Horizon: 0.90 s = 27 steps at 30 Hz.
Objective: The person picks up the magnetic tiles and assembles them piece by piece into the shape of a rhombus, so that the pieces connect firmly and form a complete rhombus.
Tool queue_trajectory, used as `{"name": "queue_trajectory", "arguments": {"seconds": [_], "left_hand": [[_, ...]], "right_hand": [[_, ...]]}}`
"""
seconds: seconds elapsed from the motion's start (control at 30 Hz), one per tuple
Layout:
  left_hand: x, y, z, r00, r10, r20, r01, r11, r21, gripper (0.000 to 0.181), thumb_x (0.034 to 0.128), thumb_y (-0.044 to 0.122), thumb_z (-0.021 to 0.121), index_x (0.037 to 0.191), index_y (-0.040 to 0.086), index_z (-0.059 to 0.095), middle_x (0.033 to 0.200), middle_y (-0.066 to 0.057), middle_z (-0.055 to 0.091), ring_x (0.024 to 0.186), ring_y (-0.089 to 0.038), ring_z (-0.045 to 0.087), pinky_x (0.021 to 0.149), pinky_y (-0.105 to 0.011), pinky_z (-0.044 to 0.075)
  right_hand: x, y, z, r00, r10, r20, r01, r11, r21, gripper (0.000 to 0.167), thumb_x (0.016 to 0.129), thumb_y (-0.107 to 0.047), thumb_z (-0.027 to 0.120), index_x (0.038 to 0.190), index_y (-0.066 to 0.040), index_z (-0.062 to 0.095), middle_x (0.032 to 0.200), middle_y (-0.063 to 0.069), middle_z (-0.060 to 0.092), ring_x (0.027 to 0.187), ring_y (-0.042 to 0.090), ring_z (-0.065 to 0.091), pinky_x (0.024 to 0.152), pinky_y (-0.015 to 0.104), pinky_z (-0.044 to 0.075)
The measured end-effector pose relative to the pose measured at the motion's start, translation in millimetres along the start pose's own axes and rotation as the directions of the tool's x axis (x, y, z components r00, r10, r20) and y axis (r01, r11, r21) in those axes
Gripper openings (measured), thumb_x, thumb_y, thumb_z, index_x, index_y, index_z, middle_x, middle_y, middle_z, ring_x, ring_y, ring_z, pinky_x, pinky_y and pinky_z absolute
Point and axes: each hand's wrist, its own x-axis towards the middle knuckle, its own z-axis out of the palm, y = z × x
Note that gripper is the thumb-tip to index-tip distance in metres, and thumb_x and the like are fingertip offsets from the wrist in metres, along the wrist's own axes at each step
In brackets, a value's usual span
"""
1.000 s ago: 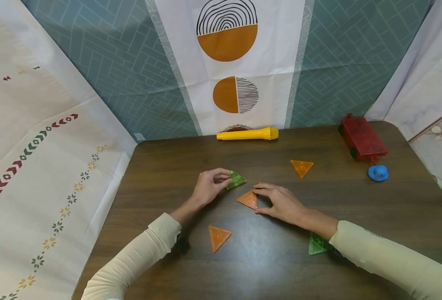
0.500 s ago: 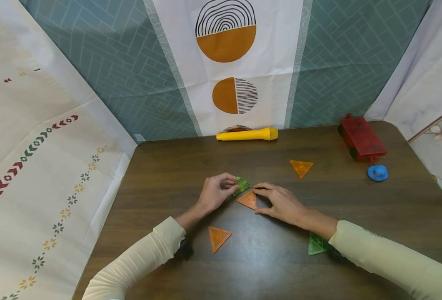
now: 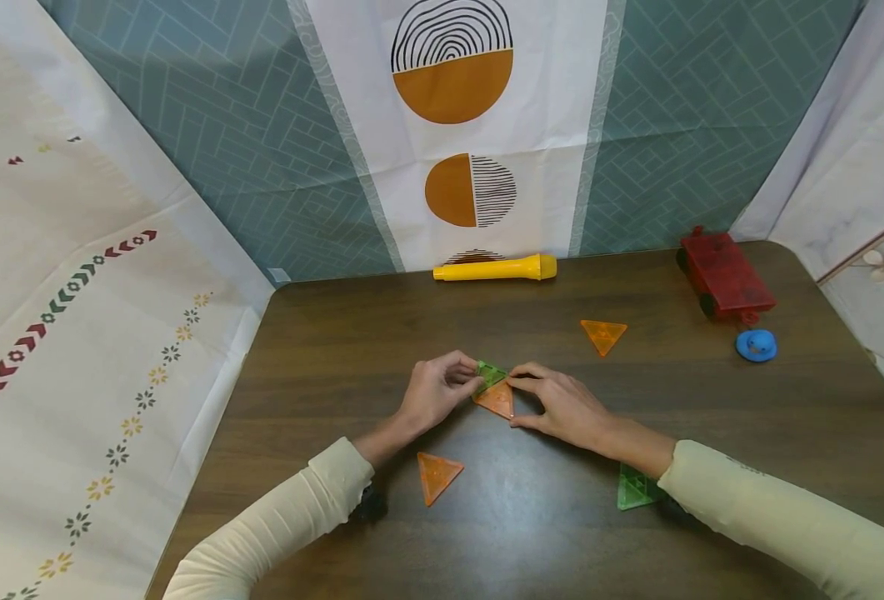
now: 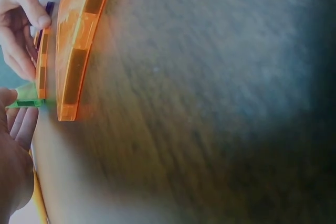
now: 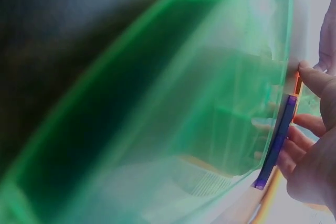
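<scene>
Between thumb and fingers, my left hand (image 3: 434, 392) pinches a translucent green triangular magnetic tile (image 3: 491, 374), slightly tilted. Its lower edge meets or overlaps the upper left edge of an orange triangular tile (image 3: 496, 401); whether they touch is unclear. That orange tile lies on the table, gripped at its right side by the thumb and fingers of my right hand (image 3: 567, 407). Another orange tile (image 3: 437, 478) lies nearer me, large in the left wrist view. A second green tile (image 3: 635, 488) sits partly under my right forearm. Beside my right fingers, the right wrist view shows a purple-edged tile (image 5: 276, 142).
A yellow toy microphone (image 3: 496, 268) lies along the back edge of the brown table (image 3: 337, 333). Farther right are an orange tile (image 3: 603, 336), a red toy wagon (image 3: 728, 277) and a small blue hat-shaped toy (image 3: 756, 345). Patterned cloths hang behind and beside the table.
My left hand has carried the green tile right and toward me, up to the orange tile's edge. The right hand and its orange tile have stayed in place.
</scene>
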Motion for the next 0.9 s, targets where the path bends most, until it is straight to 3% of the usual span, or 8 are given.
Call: {"name": "queue_trajectory", "arguments": {"seconds": [0.43,0.9], "left_hand": [[-4.4,0.4,0.0,0.996,0.066,0.052,-0.066,0.998,0.004,0.020,0.0955,0.013,0.082,0.114,0.009,0.076,0.106,-0.006,0.080,0.090,-0.014,0.078,0.076,-0.023,0.061],[-10.5,0.6,-10.5,0.994,0.031,0.104,-0.031,1.000,-0.001,0.035,0.0969,0.015,0.081,0.131,0.011,0.074,0.120,-0.003,0.078,0.103,-0.012,0.076,0.087,-0.027,0.060]], "right_hand": [[0.6,-0.5,-1.0,1.000,0.020,0.014,-0.020,1.000,0.003,0.067,0.086,-0.038,0.091,0.139,-0.002,0.070,0.145,0.011,0.062,0.120,0.031,0.068,0.094,0.048,0.059],[0.8,1.4,0.8,1.000,0.015,0.006,-0.015,1.000,0.005,0.067,0.086,-0.038,0.092,0.138,-0.002,0.070,0.144,0.011,0.063,0.122,0.031,0.067,0.096,0.049,0.058]]}}
